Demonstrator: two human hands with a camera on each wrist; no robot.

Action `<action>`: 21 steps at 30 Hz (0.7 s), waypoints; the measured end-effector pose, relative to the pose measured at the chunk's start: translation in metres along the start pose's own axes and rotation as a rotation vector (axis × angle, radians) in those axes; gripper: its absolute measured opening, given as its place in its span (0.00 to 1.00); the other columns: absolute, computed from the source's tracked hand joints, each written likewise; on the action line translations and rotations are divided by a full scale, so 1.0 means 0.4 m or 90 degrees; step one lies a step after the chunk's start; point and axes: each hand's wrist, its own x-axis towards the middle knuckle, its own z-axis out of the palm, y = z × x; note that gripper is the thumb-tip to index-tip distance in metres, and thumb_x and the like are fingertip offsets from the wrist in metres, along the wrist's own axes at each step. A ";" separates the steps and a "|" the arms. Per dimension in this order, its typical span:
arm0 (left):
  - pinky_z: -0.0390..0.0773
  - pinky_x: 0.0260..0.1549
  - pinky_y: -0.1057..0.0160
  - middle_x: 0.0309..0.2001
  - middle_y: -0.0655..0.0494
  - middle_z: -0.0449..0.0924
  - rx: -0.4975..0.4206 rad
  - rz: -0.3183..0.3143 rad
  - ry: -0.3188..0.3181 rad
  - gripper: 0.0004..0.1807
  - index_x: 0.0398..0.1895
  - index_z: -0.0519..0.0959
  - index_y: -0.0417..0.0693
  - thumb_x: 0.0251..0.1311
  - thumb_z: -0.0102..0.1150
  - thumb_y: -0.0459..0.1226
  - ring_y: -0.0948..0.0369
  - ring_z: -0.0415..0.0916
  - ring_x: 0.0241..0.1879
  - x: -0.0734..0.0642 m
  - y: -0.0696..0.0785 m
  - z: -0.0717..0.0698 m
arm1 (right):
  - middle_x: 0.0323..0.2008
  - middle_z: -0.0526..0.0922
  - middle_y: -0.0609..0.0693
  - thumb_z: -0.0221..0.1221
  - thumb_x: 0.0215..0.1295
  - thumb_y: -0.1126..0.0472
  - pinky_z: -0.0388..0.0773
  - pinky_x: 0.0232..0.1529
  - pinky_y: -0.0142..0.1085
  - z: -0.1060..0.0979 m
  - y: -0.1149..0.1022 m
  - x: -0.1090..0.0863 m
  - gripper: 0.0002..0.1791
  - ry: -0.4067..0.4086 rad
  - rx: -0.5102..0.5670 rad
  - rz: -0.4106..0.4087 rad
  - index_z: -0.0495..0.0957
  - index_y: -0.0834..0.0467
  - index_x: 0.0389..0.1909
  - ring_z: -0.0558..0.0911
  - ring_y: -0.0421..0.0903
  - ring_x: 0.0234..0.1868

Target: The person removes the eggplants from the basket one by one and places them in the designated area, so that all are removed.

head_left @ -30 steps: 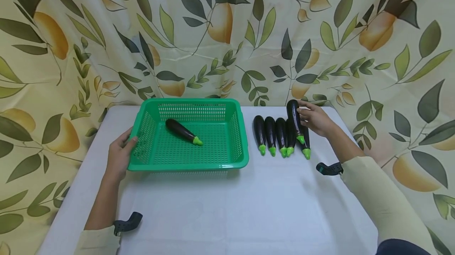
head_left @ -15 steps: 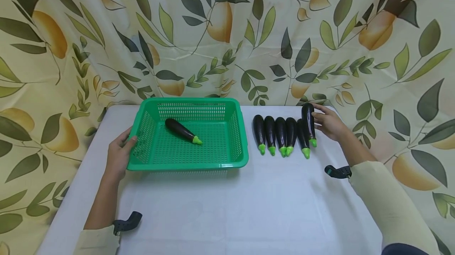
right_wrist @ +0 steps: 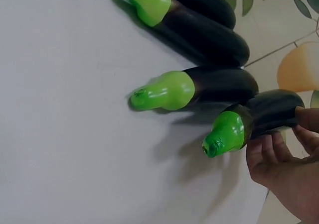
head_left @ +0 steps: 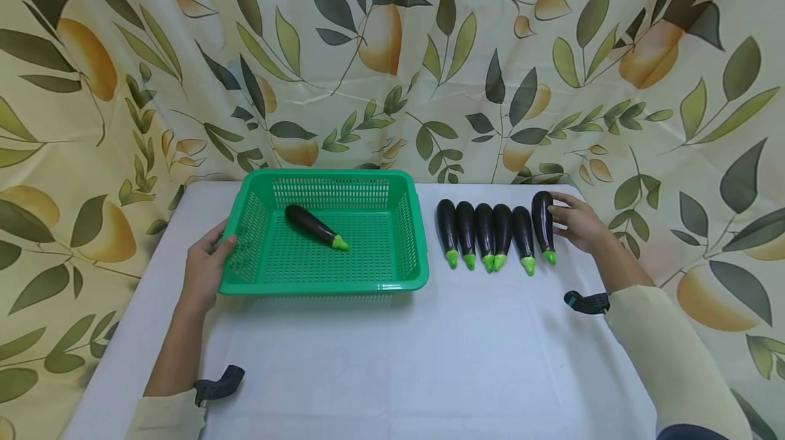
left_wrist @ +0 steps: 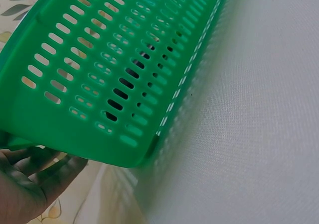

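Observation:
In the head view my right hand (head_left: 579, 223) holds a dark purple eggplant (head_left: 542, 222) with a green stem end at the right end of a row. The right wrist view shows thumb and fingers around this eggplant (right_wrist: 274, 112), with its shadow on the cloth beside it. Several more eggplants (head_left: 485, 232) lie side by side to its left, stems toward me. My left hand (head_left: 205, 266) grips the left rim of a green plastic basket (head_left: 325, 286), thumb on top. One eggplant (head_left: 313, 225) lies slanted inside. In the left wrist view, fingers (left_wrist: 60, 176) curl under the rim.
A white cloth covers the table (head_left: 392, 358). Right behind the table hangs a curtain (head_left: 392, 106) printed with leaves and fruit, which also runs along both sides. Dark wrist devices (head_left: 221, 383) sit on both of my forearms.
My right hand has carried its eggplant rightward over the last one in the row and lowered it to that one's right. The left hand and the basket have stayed put.

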 end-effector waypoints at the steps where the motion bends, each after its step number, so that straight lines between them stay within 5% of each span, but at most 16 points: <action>1: 0.74 0.45 0.77 0.75 0.38 0.67 0.000 0.001 0.000 0.31 0.82 0.60 0.41 0.84 0.46 0.45 0.66 0.73 0.55 0.000 -0.001 0.000 | 0.57 0.69 0.49 0.44 0.87 0.61 0.77 0.49 0.32 -0.001 0.004 0.001 0.34 0.002 -0.005 0.008 0.43 0.62 0.85 0.74 0.40 0.51; 8: 0.73 0.47 0.77 0.76 0.38 0.66 -0.005 0.008 0.001 0.31 0.82 0.60 0.40 0.84 0.46 0.45 0.65 0.72 0.58 -0.001 0.000 0.003 | 0.55 0.72 0.47 0.43 0.87 0.61 0.77 0.49 0.32 -0.016 0.034 0.009 0.35 -0.002 -0.055 0.015 0.40 0.67 0.83 0.76 0.37 0.48; 15: 0.73 0.48 0.77 0.75 0.38 0.66 -0.007 0.013 -0.002 0.31 0.81 0.60 0.40 0.84 0.46 0.45 0.66 0.72 0.58 0.001 0.001 0.004 | 0.64 0.66 0.66 0.40 0.87 0.59 0.77 0.48 0.31 -0.017 0.062 0.018 0.34 0.004 -0.142 0.030 0.41 0.71 0.82 0.75 0.38 0.47; 21: 0.73 0.47 0.77 0.75 0.38 0.67 -0.011 0.010 0.000 0.31 0.81 0.60 0.40 0.84 0.46 0.45 0.67 0.72 0.57 0.002 -0.005 -0.001 | 0.71 0.60 0.72 0.39 0.87 0.57 0.74 0.52 0.33 -0.010 0.065 0.022 0.34 -0.001 -0.176 0.043 0.41 0.71 0.82 0.72 0.49 0.55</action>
